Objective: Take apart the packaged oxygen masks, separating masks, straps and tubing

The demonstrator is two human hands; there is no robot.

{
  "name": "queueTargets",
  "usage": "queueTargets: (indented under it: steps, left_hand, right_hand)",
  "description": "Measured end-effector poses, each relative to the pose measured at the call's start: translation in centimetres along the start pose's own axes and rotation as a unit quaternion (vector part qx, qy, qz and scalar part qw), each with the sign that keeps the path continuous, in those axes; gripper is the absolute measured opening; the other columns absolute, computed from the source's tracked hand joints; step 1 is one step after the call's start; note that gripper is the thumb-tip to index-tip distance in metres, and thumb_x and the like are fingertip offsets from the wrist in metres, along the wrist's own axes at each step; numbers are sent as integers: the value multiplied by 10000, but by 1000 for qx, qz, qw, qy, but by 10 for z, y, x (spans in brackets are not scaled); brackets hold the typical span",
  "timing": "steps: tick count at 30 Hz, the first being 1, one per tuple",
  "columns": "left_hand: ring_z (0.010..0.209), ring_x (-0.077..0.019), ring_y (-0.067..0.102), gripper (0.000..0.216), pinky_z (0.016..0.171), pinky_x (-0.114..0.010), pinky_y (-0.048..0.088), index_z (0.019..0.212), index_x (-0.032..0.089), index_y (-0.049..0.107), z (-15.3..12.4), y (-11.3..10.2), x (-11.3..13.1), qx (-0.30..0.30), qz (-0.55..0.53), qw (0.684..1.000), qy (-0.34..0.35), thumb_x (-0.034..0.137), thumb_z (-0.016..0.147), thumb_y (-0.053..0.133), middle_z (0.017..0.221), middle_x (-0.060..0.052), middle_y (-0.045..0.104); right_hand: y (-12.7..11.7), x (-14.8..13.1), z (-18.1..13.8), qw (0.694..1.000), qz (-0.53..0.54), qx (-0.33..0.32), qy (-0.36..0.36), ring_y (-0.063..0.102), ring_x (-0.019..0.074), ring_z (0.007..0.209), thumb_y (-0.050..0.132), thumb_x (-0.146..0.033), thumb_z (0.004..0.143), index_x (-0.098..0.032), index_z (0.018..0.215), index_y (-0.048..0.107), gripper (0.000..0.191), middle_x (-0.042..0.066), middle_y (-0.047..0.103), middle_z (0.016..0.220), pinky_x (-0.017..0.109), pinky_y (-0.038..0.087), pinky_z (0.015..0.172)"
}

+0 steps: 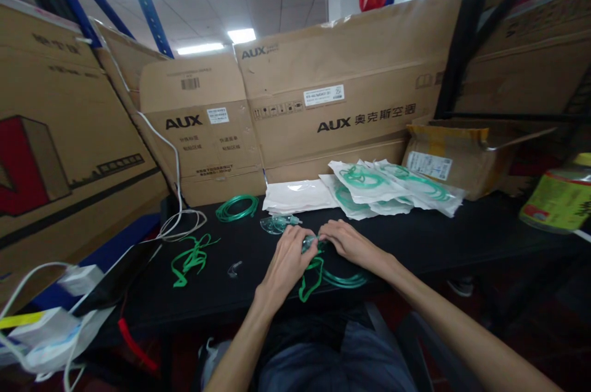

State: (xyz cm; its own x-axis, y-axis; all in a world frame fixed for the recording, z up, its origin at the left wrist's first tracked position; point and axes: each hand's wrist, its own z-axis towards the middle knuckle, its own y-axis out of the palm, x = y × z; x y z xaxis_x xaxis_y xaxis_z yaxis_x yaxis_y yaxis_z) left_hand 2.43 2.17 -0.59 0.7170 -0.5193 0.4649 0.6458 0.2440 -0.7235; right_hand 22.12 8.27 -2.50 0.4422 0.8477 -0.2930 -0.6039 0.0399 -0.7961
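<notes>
My left hand (pixel 290 256) is closed around a clear plastic face mask (pixel 308 244), mostly covered by the fingers. Close against it, my right hand (pixel 348 241) pinches at the mask's right side; what lies between those fingertips is too small to make out. A green elastic strap (pixel 317 275) hangs in a loop below the hands. Just right of it lies a coil of green tubing (pixel 344 280), partly under my right forearm. Beyond my left hand rests another clear mask (pixel 277 224) with a greenish fitting.
Loose green straps (pixel 191 260), a small clear plastic piece (pixel 234 269) and coiled tubing (pixel 237 208) lie to the left. White pouches (pixel 300 196) and packed tubing sets (pixel 369 189) are at the back. An open carton (pixel 446 155), a jar (pixel 561 195) and white cables (pixel 178 226) flank the black table.
</notes>
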Motion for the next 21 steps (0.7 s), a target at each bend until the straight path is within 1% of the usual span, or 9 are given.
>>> queueTargets:
  steps: [4,8,10,13,17,19,21]
  left_hand:
    - [1017,-256,598,136,1068,-435,392,1003,223,662,-3,-2,0,-1,6,1000,7,246,958,536,1016,-64,681]
    - [990,-229,641,164,1072,-405,393,985,234,682,-6,-8,0,-10,-8,1000,-14,281,980,525,1002,-37,722]
    - [991,-225,663,185,1027,-372,432,973,235,698,-7,-11,-1,-15,-18,999,-30,300,981,525,1007,-34,745]
    - [990,-227,686,214,940,-326,481,958,233,723,-7,-14,-3,-18,-30,998,-52,313,977,526,1005,-36,767]
    - [990,-228,693,217,907,-307,498,965,228,733,-7,-13,-3,-15,-33,998,-61,312,970,533,1014,-38,770]
    - [991,-227,684,192,936,-320,486,961,228,724,-7,-11,-3,-11,-25,998,-53,299,964,546,1013,-37,763]
    - [981,-223,671,152,1005,-349,447,954,229,711,-7,-9,-2,-3,-12,999,-40,276,955,566,1000,-28,754]
  right_hand:
    - [1,1,1,1000,7,-2,-8,589,223,893,412,-64,964,-200,918,628,260,65,686,920,359,421,864]
    - [0,-1,6,999,23,-12,-38,608,206,902,435,-89,985,-207,913,638,245,55,708,946,348,424,916]
    - [-1,-4,8,998,30,-16,-49,615,196,890,450,-124,1005,-203,910,637,224,46,706,933,348,414,945]
    - [-2,-6,9,998,34,-17,-47,606,195,884,477,-205,1026,-203,923,627,181,39,688,911,354,405,961]
    - [-3,-8,8,999,28,-20,-29,574,204,897,485,-264,1031,-202,927,610,174,46,660,917,359,403,941]
    - [-3,-8,7,999,23,-23,-20,563,210,920,465,-244,1034,-203,936,609,180,52,659,937,358,400,922]
    - [-3,-7,6,999,20,-25,-13,559,213,940,434,-204,1036,-206,941,612,202,53,668,961,358,393,908]
